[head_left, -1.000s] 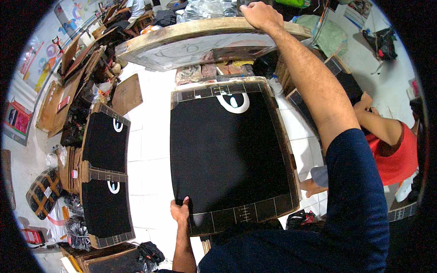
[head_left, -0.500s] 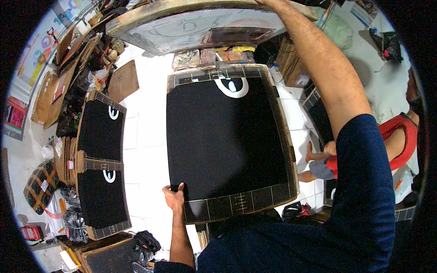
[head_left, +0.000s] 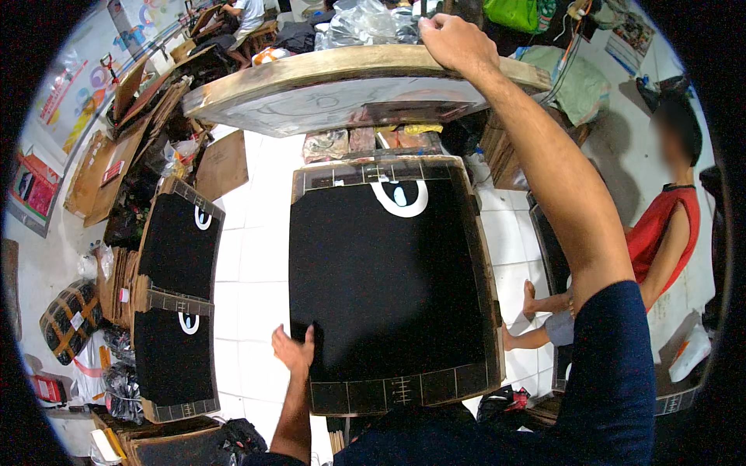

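A board (head_left: pixel 435 392) covered with black cloth (head_left: pixel 373 287) lies in front of me, with a white-ringed eye print (head_left: pixel 400 198) near its far edge. Beyond it a wood-framed printing screen (head_left: pixel 311 74) stands tilted up, its pale mesh marked with faint outlines. My right hand (head_left: pixel 458 45) is closed over the screen's top edge; its fingertips are hidden. At the near left edge of the cloth is my left hand (head_left: pixel 294 351), thumb and fingers apart, holding nothing. Whether a fingertip touches the cloth I cannot tell.
Two similar black-covered boards (head_left: pixel 180 241) stand along the left, beside stacked cardboard (head_left: pixel 120 287) and a taped black bundle (head_left: pixel 70 318). A person in a red top (head_left: pixel 660 241) sits at the right near another board (head_left: pixel 552 248). Bags (head_left: pixel 361 27) pile up behind the screen.
The view has tilted upward, so the screen and board sit lower in the picture. My left hand has loosened from the cloth's edge, its fingers spreading. The person in red shows more fully.
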`<state>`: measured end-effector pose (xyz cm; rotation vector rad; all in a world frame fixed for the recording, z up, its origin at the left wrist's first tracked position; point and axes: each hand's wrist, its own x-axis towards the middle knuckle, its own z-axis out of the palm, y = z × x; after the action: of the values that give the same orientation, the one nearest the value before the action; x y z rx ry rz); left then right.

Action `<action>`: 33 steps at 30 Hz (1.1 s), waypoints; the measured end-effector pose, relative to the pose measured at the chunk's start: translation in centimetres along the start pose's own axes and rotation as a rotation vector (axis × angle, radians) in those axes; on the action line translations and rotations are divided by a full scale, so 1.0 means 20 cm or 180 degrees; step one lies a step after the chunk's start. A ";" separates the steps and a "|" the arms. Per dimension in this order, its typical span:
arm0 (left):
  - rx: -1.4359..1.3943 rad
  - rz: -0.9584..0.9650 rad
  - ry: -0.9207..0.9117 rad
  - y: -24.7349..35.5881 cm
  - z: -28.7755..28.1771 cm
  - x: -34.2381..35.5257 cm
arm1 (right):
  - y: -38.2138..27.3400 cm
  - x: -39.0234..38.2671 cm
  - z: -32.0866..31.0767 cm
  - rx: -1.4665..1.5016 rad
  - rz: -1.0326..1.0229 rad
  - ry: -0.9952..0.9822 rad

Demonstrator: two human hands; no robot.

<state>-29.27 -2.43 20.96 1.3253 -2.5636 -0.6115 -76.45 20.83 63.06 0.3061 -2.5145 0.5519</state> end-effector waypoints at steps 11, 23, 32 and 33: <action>0.0222 0.2012 -0.0856 1.82 0.68 0.85 | 0.04 -0.08 -0.16 0.1029 -0.1155 0.0183; 0.1406 0.1541 -0.2074 2.19 1.08 1.12 | 0.06 0.21 -0.14 0.0970 -0.1409 -0.0604; 0.1401 0.1510 -0.1903 2.20 1.11 1.09 | 0.05 0.20 -0.14 0.0992 -0.1412 -0.0563; 0.1667 0.1677 -0.1466 2.21 1.12 1.08 | 0.05 0.20 -0.13 0.0970 -0.1400 -0.0561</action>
<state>-82.09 8.90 19.98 0.5738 -3.4263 -0.1511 -78.88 22.53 67.01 1.0316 -2.4092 0.7479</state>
